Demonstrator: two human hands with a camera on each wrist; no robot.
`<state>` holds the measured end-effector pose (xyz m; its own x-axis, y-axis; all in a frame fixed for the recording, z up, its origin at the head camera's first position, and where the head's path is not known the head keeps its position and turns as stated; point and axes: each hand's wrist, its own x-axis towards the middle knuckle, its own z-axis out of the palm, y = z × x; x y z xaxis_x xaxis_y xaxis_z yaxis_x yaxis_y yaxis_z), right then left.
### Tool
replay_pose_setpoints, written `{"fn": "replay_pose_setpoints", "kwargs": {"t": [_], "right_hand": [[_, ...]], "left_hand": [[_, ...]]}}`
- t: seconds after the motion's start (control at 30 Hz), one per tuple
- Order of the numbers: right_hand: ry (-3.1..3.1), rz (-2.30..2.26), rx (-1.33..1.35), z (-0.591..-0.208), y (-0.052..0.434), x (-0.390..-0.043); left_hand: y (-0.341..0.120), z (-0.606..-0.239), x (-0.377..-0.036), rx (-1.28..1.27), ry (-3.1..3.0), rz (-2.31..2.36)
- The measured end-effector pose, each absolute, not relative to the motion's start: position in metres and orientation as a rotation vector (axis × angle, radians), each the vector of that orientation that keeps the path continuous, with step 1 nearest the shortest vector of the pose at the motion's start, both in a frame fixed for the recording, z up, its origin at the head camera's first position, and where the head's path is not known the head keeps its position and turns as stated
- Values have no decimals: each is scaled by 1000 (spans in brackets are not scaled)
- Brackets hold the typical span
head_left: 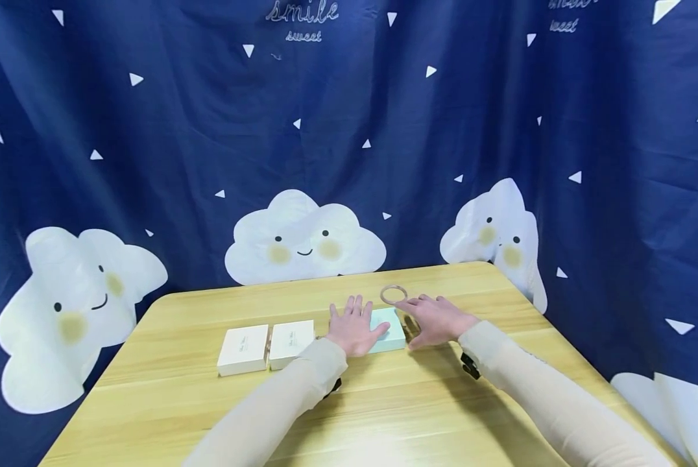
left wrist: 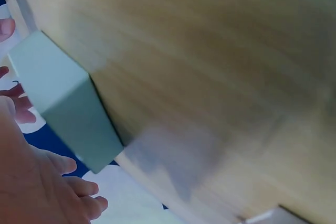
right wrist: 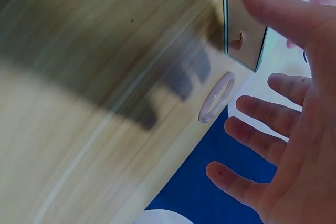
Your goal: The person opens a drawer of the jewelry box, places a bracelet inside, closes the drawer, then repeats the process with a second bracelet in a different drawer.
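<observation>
A mint-green box (head_left: pixel 388 329) lies on the wooden table between both hands. My left hand (head_left: pixel 353 331) is over its left side, fingers stretched out and thumb across the box in the head view. On the other side is my right hand (head_left: pixel 434 320), fingers spread and nothing in its grasp. Behind the box lies a pale pinkish bangle (right wrist: pixel 206 114), close to the right fingertips in the head view. The right wrist view shows the box's pinkish end panel (right wrist: pixel 247 22) with a small ribbon tab (right wrist: pixel 240 40). In the left wrist view, the green box (left wrist: pixel 79 114) stands beyond the left fingers.
Two white boxes with printed lids, one (head_left: pixel 243 349) beside the other (head_left: pixel 291 342), sit left of the left hand on the table (head_left: pixel 168 389). A dark blue curtain (head_left: pixel 197 130) with smiling clouds hangs behind the table's far edge and along the right.
</observation>
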<state>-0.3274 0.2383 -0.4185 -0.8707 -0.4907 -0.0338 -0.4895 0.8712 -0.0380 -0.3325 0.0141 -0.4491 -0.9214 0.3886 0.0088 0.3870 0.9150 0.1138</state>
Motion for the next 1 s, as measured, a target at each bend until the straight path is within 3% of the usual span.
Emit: {"fn": "replay_pose_setpoints", "kwargs": {"t": [1.0], "right_hand": [[2999,-45,-759,-422,248,-329]], "left_hand": [[28,-464,-347,566,3039,197]]}}
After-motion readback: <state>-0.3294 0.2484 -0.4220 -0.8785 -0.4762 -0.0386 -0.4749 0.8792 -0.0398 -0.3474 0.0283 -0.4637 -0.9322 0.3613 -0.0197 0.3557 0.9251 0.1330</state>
